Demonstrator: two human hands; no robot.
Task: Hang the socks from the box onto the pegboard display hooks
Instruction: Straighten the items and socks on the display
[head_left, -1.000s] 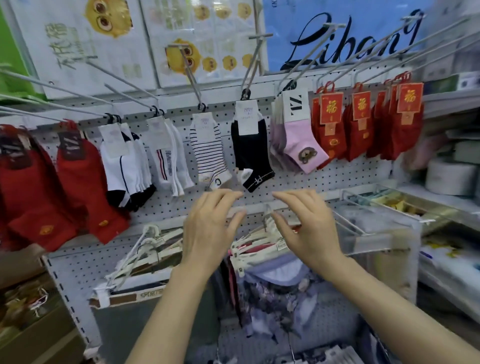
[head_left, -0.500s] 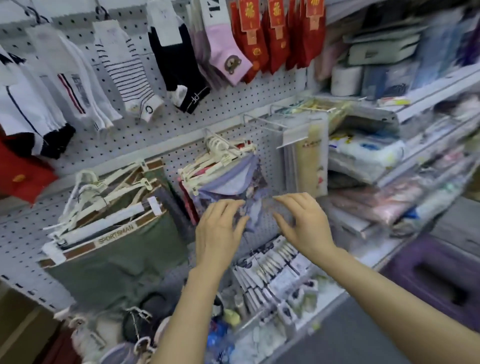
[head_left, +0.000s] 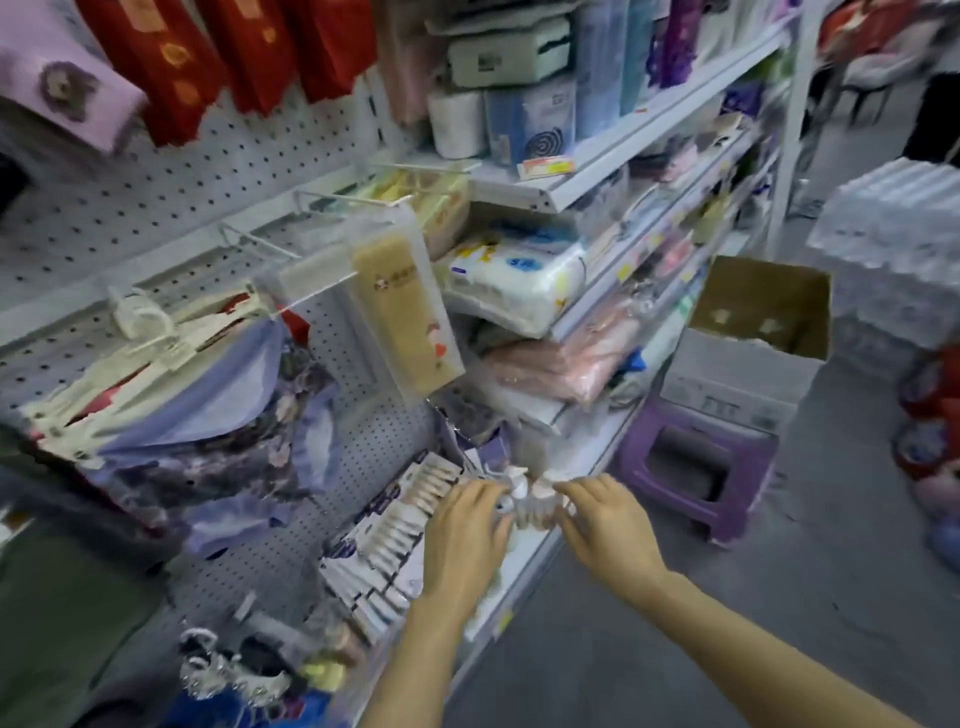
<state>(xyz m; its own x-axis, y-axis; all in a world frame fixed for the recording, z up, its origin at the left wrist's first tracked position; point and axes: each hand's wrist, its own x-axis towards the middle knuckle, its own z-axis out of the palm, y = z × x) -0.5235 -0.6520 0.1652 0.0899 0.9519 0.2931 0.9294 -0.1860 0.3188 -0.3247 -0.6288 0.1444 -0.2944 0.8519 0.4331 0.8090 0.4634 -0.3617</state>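
Shop aisle, grey floor, pegboard (head_left: 171, 192) w/ shelving. Nearest: left hand (head_left: 462, 535) and right hand (head_left: 608, 525) side by side, fingers loosely bent, holding nothing, prob. mid-reach for more stock. Beyond right hand: purple stool (head_left: 696, 467), then open cardboard box (head_left: 753, 332) on it; contents unclear. Far up-left of left hand: red socks (head_left: 208, 57) already hung.

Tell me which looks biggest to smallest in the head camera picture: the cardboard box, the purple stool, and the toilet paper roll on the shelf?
1. Cardboard box.
2. Purple stool, nearly as big and nearer the camera, so real sizes are unsure.
3. Toilet paper roll, smallest but farther away.
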